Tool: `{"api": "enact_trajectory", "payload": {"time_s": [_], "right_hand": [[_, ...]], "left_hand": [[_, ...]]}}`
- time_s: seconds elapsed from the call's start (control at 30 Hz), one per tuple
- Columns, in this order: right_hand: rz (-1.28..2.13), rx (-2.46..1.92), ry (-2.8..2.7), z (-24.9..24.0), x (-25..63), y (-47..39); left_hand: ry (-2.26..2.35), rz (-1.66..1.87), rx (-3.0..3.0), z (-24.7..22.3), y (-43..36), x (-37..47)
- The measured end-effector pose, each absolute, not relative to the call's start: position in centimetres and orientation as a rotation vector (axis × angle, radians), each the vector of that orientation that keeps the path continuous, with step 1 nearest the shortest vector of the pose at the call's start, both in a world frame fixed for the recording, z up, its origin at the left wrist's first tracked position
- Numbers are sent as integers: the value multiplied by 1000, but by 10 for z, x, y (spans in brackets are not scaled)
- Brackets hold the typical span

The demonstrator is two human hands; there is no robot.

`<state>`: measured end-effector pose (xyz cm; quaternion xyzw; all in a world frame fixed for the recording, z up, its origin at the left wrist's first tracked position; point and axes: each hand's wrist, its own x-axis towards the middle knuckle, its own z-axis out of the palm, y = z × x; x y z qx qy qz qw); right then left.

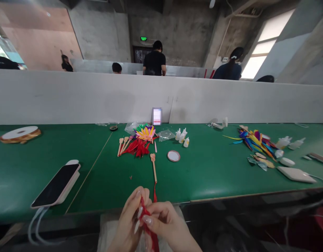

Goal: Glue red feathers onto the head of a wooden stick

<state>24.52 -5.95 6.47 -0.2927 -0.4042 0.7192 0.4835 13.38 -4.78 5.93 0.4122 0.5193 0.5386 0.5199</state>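
Note:
Close to my body at the table's front edge, my left hand [132,217] pinches the upper end of a red tassel [152,239]. From the right, my right hand [165,220] grips the same tassel, thumb pressed on it just below the left fingers. Its lower strands hang down between the hands. Just beyond them lies a wooden stick [154,169] with a carved, paw-like head, a red cord and tassel at its near end. A shallow white dish [173,155] with a reddish rim rests right of the stick.
Behind lie red tassels [140,147], wooden sticks [121,145], colourful feathers [145,133] and small white bottles [181,136]. A phone [57,183] on a power bank is at left, a ribbon roll [20,134] beyond. More feathers [257,141] lie right. A white partition [98,98] separates other people.

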Motion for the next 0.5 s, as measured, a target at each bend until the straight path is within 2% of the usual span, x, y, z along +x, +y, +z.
{"api": "enact_trajectory", "payload": {"time_s": [0.1,0.3,0.5], "right_hand": [[1758,-759,-1057,58,246,-58],[1455,-1003,-1334,68,252,-55],[1686,-960,-1182,55,250,-45]], "left_hand": [[1342,1310,1022,61,-45,130],[1369,1191,1473,69,-41,119],[1319,1114,1678,65,-40,118]]}}
